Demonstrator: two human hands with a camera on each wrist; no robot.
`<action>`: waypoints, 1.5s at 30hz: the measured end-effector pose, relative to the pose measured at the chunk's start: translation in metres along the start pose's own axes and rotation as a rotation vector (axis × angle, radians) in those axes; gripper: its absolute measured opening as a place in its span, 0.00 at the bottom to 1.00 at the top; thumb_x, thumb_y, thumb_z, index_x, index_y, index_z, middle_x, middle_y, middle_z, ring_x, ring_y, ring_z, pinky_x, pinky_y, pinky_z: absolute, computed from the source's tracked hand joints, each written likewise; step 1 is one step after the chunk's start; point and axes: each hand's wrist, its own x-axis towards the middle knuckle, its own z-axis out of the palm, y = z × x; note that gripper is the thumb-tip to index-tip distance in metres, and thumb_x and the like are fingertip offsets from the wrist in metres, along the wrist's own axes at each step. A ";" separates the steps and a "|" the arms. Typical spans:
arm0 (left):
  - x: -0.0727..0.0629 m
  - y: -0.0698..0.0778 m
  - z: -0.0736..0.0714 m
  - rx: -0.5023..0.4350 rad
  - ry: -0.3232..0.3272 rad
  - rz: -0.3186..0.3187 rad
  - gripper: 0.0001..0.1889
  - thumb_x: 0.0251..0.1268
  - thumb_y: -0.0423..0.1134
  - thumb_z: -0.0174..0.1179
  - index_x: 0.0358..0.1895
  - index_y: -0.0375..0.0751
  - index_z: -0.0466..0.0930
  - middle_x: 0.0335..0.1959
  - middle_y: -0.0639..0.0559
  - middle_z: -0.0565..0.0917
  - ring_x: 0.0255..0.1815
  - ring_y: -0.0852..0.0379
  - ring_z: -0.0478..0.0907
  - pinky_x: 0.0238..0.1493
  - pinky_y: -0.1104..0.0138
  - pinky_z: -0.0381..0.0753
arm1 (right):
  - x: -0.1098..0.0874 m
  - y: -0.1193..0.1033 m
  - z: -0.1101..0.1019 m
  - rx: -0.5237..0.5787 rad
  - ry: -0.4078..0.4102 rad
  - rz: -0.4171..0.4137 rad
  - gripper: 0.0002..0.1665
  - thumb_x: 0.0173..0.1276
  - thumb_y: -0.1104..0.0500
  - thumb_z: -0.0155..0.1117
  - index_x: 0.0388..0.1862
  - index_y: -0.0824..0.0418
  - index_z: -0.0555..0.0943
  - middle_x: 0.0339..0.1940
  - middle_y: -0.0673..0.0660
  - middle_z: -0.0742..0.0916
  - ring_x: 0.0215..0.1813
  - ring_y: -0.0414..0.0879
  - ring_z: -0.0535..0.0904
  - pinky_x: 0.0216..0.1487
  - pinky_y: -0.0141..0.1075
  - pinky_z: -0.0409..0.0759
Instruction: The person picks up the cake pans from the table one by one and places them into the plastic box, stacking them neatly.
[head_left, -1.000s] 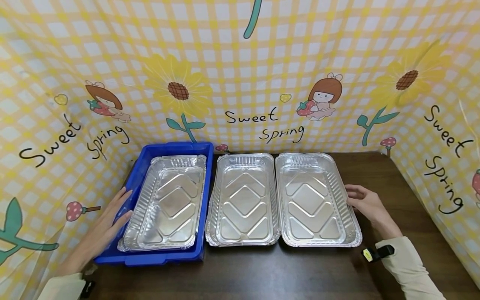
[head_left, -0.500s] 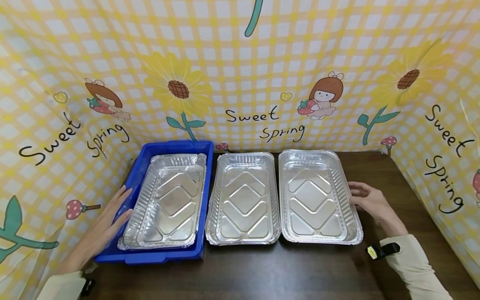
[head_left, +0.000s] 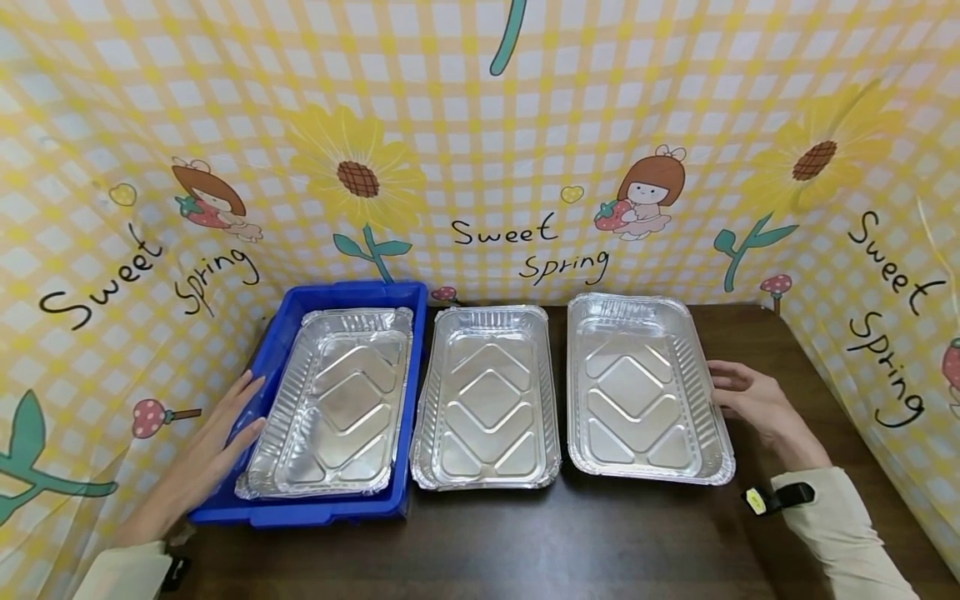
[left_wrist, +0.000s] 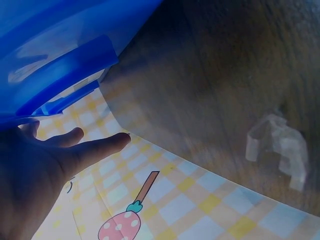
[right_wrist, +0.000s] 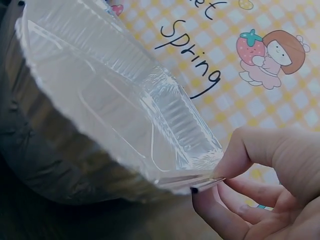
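My right hand [head_left: 761, 408] pinches the right rim of an aluminium foil tray [head_left: 637, 392], the rightmost of three. In the right wrist view the thumb [right_wrist: 235, 155] lies over the crimped rim with fingers curled beneath, and the foil tray [right_wrist: 120, 110] looks tilted. Over on the left, my left hand [head_left: 202, 458] lies with extended fingers along the left side of a blue plastic bin [head_left: 292, 518]. The left wrist view has those fingers [left_wrist: 100, 150] just under the bin's handle [left_wrist: 75, 75]. Inside the bin sits another foil tray [head_left: 356, 400].
A middle foil tray [head_left: 491, 400] stands on the dark wooden table [head_left: 510, 550] between the bin and the right tray. Checked yellow cloth [head_left: 480, 125] encloses the back and both sides. A scrap of clear plastic [left_wrist: 282, 145] lies on the table near the bin.
My right hand has drawn the rightmost foil tray to the right and slightly back, opening a gap beside the middle tray. The left hand and the bin stay put.
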 end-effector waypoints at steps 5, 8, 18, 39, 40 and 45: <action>0.000 0.000 0.000 0.002 0.001 0.001 0.35 0.87 0.42 0.49 0.88 0.48 0.47 0.89 0.42 0.41 0.85 0.28 0.40 0.72 0.23 0.40 | -0.001 -0.003 -0.004 0.008 0.005 0.000 0.38 0.73 0.69 0.65 0.75 0.83 0.61 0.44 0.44 0.87 0.40 0.32 0.84 0.39 0.32 0.86; 0.000 0.000 0.000 0.006 0.005 0.003 0.35 0.87 0.42 0.49 0.88 0.48 0.48 0.89 0.42 0.41 0.85 0.28 0.40 0.73 0.23 0.40 | -0.001 -0.006 -0.005 0.005 0.006 0.006 0.38 0.73 0.69 0.64 0.76 0.82 0.61 0.45 0.45 0.87 0.40 0.32 0.84 0.39 0.31 0.86; -0.001 0.000 0.000 -0.006 0.001 0.014 0.34 0.87 0.41 0.49 0.88 0.48 0.48 0.89 0.41 0.41 0.85 0.27 0.40 0.72 0.23 0.39 | -0.005 -0.027 -0.001 0.011 -0.016 -0.012 0.39 0.74 0.66 0.67 0.77 0.79 0.62 0.44 0.41 0.86 0.41 0.33 0.86 0.42 0.32 0.87; -0.003 -0.001 0.001 -0.021 0.000 0.004 0.35 0.87 0.42 0.49 0.88 0.50 0.47 0.89 0.45 0.40 0.85 0.28 0.39 0.71 0.22 0.39 | 0.003 -0.074 0.043 0.003 -0.111 -0.018 0.41 0.74 0.64 0.65 0.80 0.75 0.61 0.65 0.74 0.79 0.45 0.33 0.83 0.46 0.32 0.85; -0.003 -0.001 0.001 -0.022 0.001 0.005 0.35 0.87 0.42 0.49 0.88 0.50 0.47 0.89 0.45 0.40 0.85 0.28 0.39 0.71 0.22 0.39 | 0.004 -0.076 0.045 0.009 -0.116 -0.020 0.41 0.74 0.64 0.65 0.80 0.75 0.61 0.65 0.75 0.79 0.46 0.33 0.83 0.46 0.32 0.85; -0.001 0.000 0.000 -0.023 0.001 0.011 0.35 0.87 0.41 0.49 0.88 0.49 0.47 0.89 0.45 0.40 0.85 0.28 0.39 0.71 0.22 0.40 | 0.007 -0.087 0.055 0.007 -0.132 -0.023 0.42 0.73 0.65 0.65 0.81 0.73 0.60 0.66 0.76 0.78 0.46 0.34 0.83 0.46 0.32 0.85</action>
